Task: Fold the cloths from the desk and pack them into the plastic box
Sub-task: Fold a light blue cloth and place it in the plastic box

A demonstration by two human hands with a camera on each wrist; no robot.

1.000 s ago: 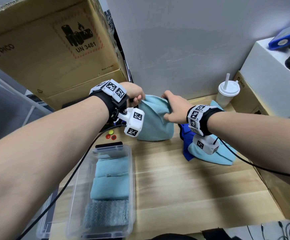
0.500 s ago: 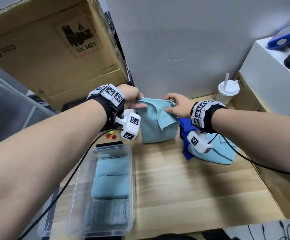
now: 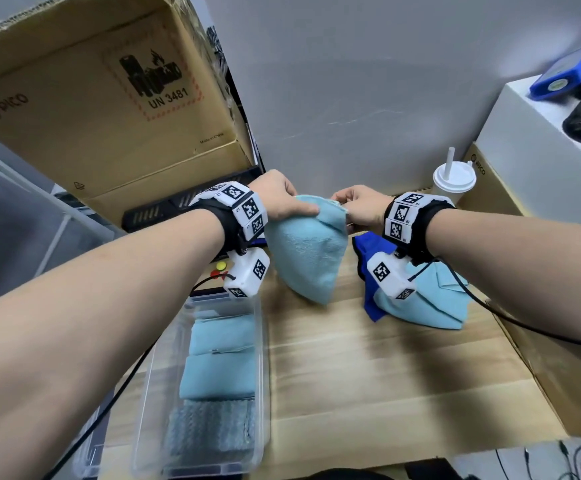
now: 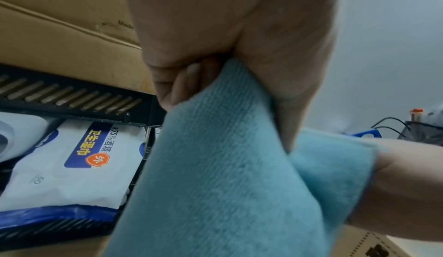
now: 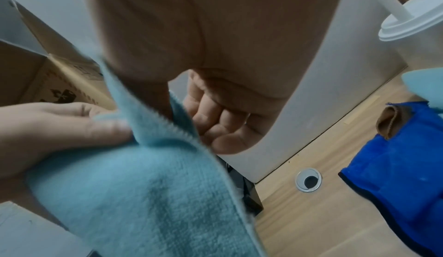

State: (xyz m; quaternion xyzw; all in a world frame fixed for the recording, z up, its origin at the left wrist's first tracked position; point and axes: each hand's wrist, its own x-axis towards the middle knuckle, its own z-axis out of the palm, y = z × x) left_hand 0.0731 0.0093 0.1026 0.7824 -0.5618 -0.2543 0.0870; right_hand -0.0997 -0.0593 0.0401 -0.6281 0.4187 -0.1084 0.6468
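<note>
Held cloth (image 3: 308, 251) light teal, plain. Desk (image 3: 368, 368) pale wood grain. Royal-blue cloth (image 3: 368, 268) under another light teal one (image 3: 431, 303). Clear plastic box (image 3: 263, 375) holds two teal folded cloths (image 3: 218, 355) and a grey-blue textured one (image 3: 209, 431). Wristbands (image 3: 244, 209) black-and-white square codes. Cup (image 3: 453, 183) white. Cardboard box (image 3: 91, 109) brown, black print.

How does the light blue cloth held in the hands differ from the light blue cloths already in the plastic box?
The held cloth hangs in the air, pinched at its top edge by the left hand and right hand; the boxed cloths lie flat in the plastic box. The held cloth sags into a loose pouch; the boxed cloths are neat folded rectangles. They share the same light blue colour.
</note>
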